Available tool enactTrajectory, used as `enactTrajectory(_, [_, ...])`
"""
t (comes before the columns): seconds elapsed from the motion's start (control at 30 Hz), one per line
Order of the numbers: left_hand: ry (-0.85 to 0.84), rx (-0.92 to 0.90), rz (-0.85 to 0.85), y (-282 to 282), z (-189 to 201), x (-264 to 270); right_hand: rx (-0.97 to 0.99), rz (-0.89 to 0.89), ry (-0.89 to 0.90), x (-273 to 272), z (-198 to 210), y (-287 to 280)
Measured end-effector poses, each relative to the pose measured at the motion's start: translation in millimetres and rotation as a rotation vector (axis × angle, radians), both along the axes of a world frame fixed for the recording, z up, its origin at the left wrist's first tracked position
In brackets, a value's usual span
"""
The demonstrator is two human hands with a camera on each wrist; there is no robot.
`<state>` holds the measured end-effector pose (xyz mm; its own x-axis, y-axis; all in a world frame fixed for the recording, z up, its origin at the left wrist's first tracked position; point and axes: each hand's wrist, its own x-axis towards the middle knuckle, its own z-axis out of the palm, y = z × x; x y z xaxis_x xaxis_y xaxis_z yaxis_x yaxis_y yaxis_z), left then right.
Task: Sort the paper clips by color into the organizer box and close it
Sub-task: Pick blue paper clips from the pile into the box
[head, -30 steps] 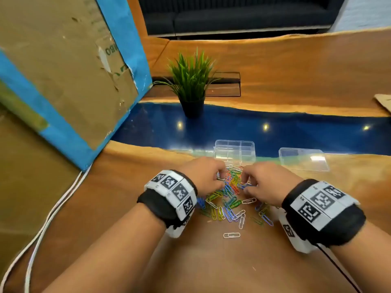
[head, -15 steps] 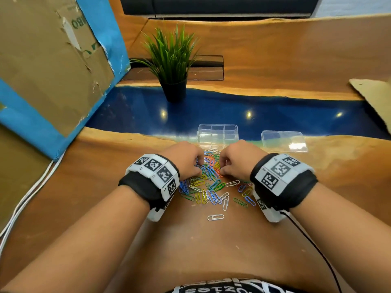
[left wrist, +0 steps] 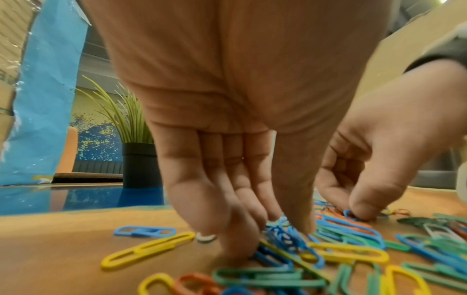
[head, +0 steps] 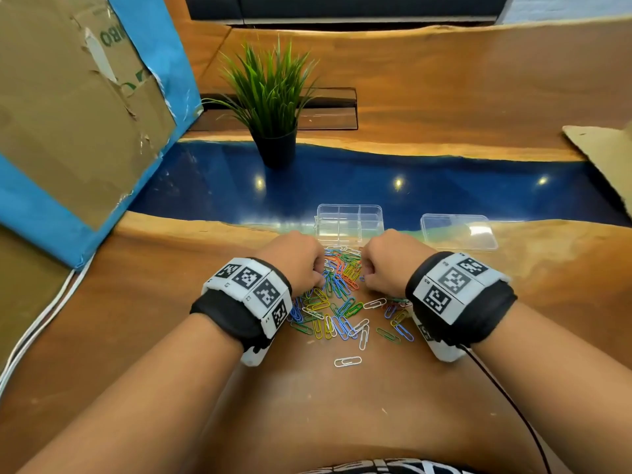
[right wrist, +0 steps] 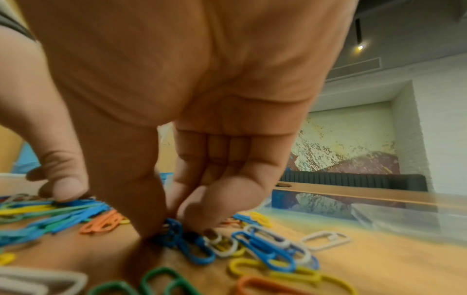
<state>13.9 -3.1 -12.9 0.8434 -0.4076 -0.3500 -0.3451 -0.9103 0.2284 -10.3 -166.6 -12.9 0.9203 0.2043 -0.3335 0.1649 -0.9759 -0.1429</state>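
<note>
Sorting, first pick: our left hand (head: 297, 260) and right hand (head: 388, 260) each pinch blue paper clips (left wrist: 290, 239) from the pile, organizer box (head: 349, 222) empty at twelve o'clock; next, a clean lift.

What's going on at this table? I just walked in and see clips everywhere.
A person is sorting a heap of colored paper clips on a wooden table. Both hands are down in the pile: the left hand is pinching at blue clips, and the right hand is pinching blue ones too. The clear organizer box sits just beyond the pile, open, with no clips visible in it. Its lid lies to the right. Sorting has barely started.
</note>
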Motion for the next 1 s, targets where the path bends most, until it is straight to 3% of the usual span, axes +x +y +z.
enactTrajectory(0.1, [0.002,-0.007,0.016,1,0,-1,0.104,-0.068,0.008,-1,4,-6])
enactTrajectory(0.2, [-0.005,0.014,0.026,-1,-2,-1,0.340,-0.192,0.011,-2,8,-8])
enactTrajectory(0.33, [-0.050,0.034,0.015,-7,-3,-2,0.515,-0.205,0.127,-7,5,2])
enactTrajectory(0.47, [-0.029,-0.007,0.032,-7,0,-3,0.466,-0.229,0.103,-7,-1,12])
enactTrajectory(0.67, [0.237,-0.438,0.280,9,0,-5,0.231,-0.171,0.045,-6,-12,23])
enactTrajectory(0.77, [0.266,-0.491,0.263,19,-4,0,0.135,-0.149,0.022,-2,-11,28])
enactTrajectory(1.0, [0.416,-0.700,0.414,26,-3,-1,0.145,-0.133,0.078,3,-4,31])
